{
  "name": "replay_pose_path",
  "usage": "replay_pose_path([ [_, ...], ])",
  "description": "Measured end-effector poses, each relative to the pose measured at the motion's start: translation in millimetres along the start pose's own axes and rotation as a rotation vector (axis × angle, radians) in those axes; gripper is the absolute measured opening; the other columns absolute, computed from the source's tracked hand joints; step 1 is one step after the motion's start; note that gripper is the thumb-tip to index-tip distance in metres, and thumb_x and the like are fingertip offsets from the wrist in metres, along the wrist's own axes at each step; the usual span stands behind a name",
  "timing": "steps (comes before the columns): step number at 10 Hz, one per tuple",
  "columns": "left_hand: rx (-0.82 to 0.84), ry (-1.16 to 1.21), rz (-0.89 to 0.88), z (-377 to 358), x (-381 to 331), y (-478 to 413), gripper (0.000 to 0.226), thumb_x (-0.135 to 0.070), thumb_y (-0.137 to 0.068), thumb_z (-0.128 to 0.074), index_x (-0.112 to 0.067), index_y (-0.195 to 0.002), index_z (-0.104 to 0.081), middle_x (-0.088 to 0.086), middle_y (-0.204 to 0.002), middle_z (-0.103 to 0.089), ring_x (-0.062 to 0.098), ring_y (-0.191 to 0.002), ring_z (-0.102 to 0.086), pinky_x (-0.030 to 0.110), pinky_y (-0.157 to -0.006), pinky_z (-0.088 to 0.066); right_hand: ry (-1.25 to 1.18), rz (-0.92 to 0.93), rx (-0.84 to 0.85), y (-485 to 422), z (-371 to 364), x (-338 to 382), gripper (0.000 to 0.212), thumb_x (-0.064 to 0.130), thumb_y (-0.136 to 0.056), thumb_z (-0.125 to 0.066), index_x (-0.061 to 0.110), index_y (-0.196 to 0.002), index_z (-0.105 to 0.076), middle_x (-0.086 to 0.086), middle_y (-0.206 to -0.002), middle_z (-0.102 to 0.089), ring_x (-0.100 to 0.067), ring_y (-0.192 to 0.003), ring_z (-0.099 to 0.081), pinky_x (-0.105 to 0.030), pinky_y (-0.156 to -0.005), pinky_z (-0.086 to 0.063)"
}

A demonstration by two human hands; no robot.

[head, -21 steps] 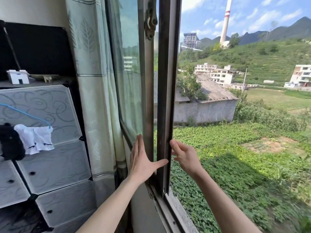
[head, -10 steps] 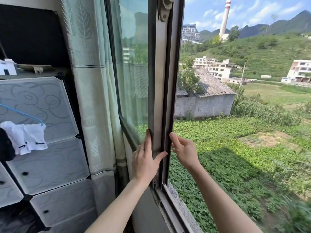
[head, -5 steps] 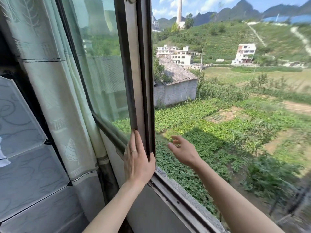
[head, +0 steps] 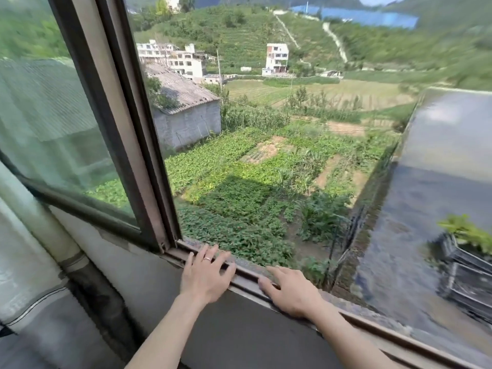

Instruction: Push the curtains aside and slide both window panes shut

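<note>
Change: both hands have left the upright edge of the pane, where they were half a second ago, and now lie low on the sill track; the view has swung right and down.
Curtain (head: 29,251): soft, light cloth bunched at the far left of the pane, already pushed clear; it would yield to a plain sweep of the hand.
Pane (head: 53,115): glass in a stiff metal frame, stacked at the left of the opening, with everything to its right open to the air. Whether two panes overlap here I cannot tell for sure.
Frame edge (head: 138,145): the upright bar at the right side of the pane, rigid and bare, likely the best place to grip; the glass itself is smooth, fragile and a poor hold.
Handling: probably heavy enough to drag in a gritty track, so a steady sideways pull on the bar seems wiser than a jerk.
Left hand (head: 205,275): flat, fingers spread, resting on the sill track (head: 354,319) just right of the pane's foot, holding nothing.
Right hand (head: 291,291): further right of the pane, palm down, fingers loosely curled over the track, gripping nothing.
</note>
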State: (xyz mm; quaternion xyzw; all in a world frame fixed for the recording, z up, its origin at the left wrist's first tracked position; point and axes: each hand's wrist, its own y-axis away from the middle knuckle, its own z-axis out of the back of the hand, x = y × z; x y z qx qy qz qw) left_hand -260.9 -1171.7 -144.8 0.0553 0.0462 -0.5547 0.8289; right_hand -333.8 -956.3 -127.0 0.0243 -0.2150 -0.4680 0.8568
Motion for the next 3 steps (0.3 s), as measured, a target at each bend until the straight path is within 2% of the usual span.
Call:
replay_pose_path([
  [1,-0.009,0.012,-0.016,1,0,-2,0.055,-0.064,-0.094,-0.02,-0.048,-0.143,-0.04,-0.008,-0.16,-0.027,0.016,-0.15,-0.011,0.044,-0.119,-0.006,0.002,-0.034,-0.006,7,-2,2,0.068,0.073,-0.088,-0.02,0.038,-0.143,-0.042,0.01,-0.15,-0.043,-0.022,-0.136,-0.041,-0.042,-0.109,-0.037],
  [2,0.01,0.024,-0.014,5,-2,-1,0.055,-0.063,-0.094,-0.02,-0.046,-0.143,-0.041,-0.007,-0.161,-0.027,0.017,-0.15,-0.01,0.044,-0.119,-0.005,0.01,-0.042,-0.01,8,-3,5,0.065,0.072,-0.087,-0.018,0.04,-0.133,-0.051,0.012,-0.142,-0.051,-0.02,-0.129,-0.048,-0.041,-0.104,-0.042],
  [3,0.047,0.032,-0.029,5,-2,-3,0.056,-0.064,-0.095,-0.019,-0.046,-0.144,-0.039,-0.006,-0.162,-0.024,0.018,-0.15,-0.008,0.045,-0.12,-0.003,-0.036,-0.006,0.02,6,13,7,0.06,0.063,-0.093,-0.033,0.03,-0.141,-0.048,0.004,-0.148,-0.048,-0.02,-0.135,-0.044,-0.037,-0.109,-0.037],
])
